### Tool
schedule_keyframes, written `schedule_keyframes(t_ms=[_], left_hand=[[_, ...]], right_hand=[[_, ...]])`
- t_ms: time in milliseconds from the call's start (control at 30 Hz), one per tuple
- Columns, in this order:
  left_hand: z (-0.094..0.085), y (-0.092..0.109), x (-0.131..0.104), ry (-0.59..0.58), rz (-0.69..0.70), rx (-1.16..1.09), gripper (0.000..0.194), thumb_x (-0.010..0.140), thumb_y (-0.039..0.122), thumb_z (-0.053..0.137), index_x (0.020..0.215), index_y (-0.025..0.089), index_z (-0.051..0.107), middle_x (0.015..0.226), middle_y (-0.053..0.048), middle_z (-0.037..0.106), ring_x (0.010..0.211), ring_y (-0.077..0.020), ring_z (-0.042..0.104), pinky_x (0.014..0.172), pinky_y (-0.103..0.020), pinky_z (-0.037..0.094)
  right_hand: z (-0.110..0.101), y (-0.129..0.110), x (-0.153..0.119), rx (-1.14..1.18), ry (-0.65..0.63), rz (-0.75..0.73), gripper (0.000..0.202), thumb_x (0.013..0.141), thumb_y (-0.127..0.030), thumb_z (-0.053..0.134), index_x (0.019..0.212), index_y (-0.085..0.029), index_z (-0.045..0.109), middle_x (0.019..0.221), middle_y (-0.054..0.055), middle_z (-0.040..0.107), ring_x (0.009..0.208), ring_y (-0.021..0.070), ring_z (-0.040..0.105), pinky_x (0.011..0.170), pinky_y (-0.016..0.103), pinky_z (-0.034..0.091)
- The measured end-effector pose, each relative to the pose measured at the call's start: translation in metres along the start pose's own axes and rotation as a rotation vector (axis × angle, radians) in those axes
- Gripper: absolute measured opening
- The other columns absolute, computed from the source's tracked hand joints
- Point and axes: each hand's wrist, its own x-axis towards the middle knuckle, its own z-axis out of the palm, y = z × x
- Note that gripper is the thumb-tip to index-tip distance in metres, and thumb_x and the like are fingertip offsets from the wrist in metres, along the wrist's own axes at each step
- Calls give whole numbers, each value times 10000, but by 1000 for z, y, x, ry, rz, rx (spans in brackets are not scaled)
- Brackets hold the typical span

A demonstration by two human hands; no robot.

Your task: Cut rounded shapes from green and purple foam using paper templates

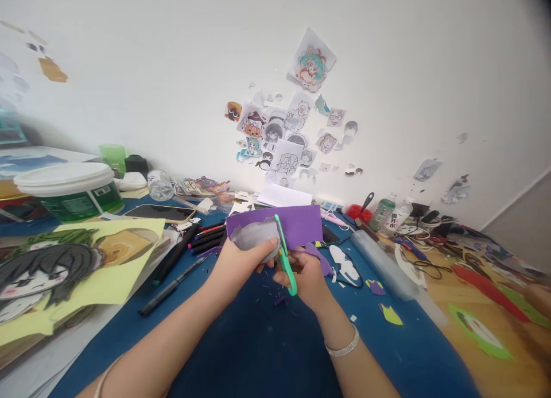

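Observation:
My left hand (247, 257) is closed on a purple sheet (299, 225), thumb on top, near the middle of the view. On the sheet lies a grey paper cutout (256, 235), pressed under that thumb. My right hand (307, 277) grips green-handled scissors (287, 266), whose blades stand at the right edge of the grey cutout, against the purple sheet. Part of the blades and the fingertips behind the sheet are hidden. A purple scrap (321, 257) hangs beside my right hand. Small purple clippings (280, 300) lie on the blue mat (267, 352) below.
Several markers (209, 237) and a phone (161, 213) lie left of my hands. A white-lidded tub (71, 191) stands behind yellow sheets (138, 260) with drawings. To the right are a clear roll (385, 263), bottles (396, 214) and cables. Paper drawings (286, 157) hang on the wall.

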Motion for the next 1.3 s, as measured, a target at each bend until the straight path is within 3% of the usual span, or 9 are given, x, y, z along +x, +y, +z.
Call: schedule_keyframes(t_ms=[167,433,633,767,900,1033,1300], left_hand=[[-4,-4,3,103,-25,-53,276,606,344,678,743,138,556,556,5,597,436,-108,494,403,-215,412],[-10,-10,9,242,85,-35,234,655,357,646,615,153,539,403,42,518,378,-113,485,428,-226,422],[-5,-8,5,121,46,37,211,655,348,644,639,161,548,418,37,534,377,-118,493,417,-228,429],[4,-4,-1,68,21,-37,175,661,312,629,606,175,535,385,42,524,330,-113,469,384,-228,417],[5,-5,-3,104,-10,-4,187,628,326,658,655,171,555,426,32,550,389,-141,511,413,-255,444],[3,-7,-3,117,-16,90,230,629,362,654,665,161,547,465,21,559,406,-144,512,415,-262,435],[2,-6,-3,74,-64,23,238,628,351,662,705,156,548,480,30,557,376,-119,487,394,-244,421]], right_hand=[[-3,1,0,-64,63,52,413,531,-385,761,828,-138,614,586,-15,512,532,108,439,513,246,360],[2,2,1,43,-98,2,658,589,-440,727,1140,-153,510,613,-22,477,554,103,416,505,230,349],[8,-3,5,160,-116,-69,679,583,-548,680,1115,-194,451,730,13,528,580,126,470,538,260,401],[9,-5,7,129,-106,-93,546,572,-613,642,878,-170,548,659,19,523,562,142,471,535,277,409],[3,-2,6,43,-70,-90,458,606,-566,648,792,-154,577,623,14,512,615,154,475,591,279,401],[-4,1,4,-46,-73,-97,399,639,-521,647,735,-137,596,626,16,510,604,140,456,548,252,358],[-4,-4,2,-74,-60,-93,388,648,-482,655,819,-134,641,615,7,542,537,109,430,477,223,328]])
